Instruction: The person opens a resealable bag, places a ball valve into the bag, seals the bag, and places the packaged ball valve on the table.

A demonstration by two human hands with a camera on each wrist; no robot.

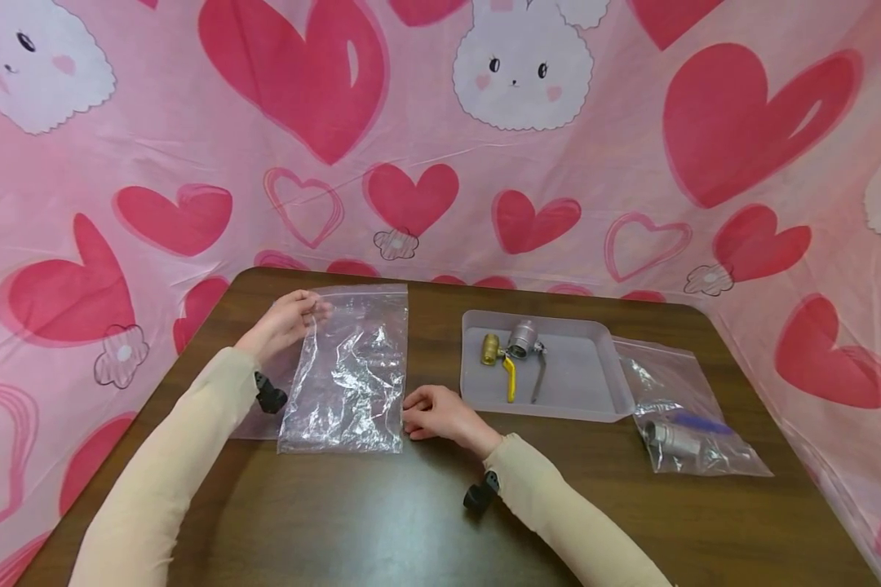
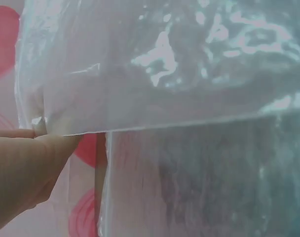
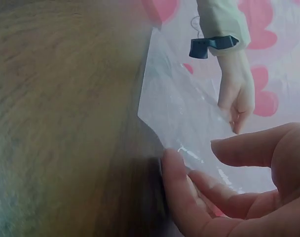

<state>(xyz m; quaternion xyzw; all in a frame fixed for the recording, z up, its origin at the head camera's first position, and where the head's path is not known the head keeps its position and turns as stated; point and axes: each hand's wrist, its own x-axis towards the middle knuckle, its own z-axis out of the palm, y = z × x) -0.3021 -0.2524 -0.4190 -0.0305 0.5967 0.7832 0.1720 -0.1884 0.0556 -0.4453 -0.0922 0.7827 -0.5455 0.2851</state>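
A clear zip bag (image 1: 352, 371) is held up by its zip end, at the upper left in the head view. My left hand (image 1: 285, 324) pinches its top left corner; in the left wrist view thumb and fingers (image 2: 26, 148) meet on the plastic (image 2: 140, 79). More clear plastic (image 1: 255, 420) lies flat under it, partly covered. At the bag's right edge is my right hand (image 1: 444, 417), low over the table. The right wrist view shows its fingers (image 3: 177, 182) touching the bag's edge (image 3: 162, 98), with the thumb held apart.
Right of the bag stands a translucent tray (image 1: 580, 412). Inside lie a brass valve (image 1: 490, 349) with a yellow lever and a silver valve (image 1: 521, 338) with a grey lever. A filled clear bag (image 1: 668, 383) beside the tray holds a metal valve (image 1: 671, 440) with a blue lever.
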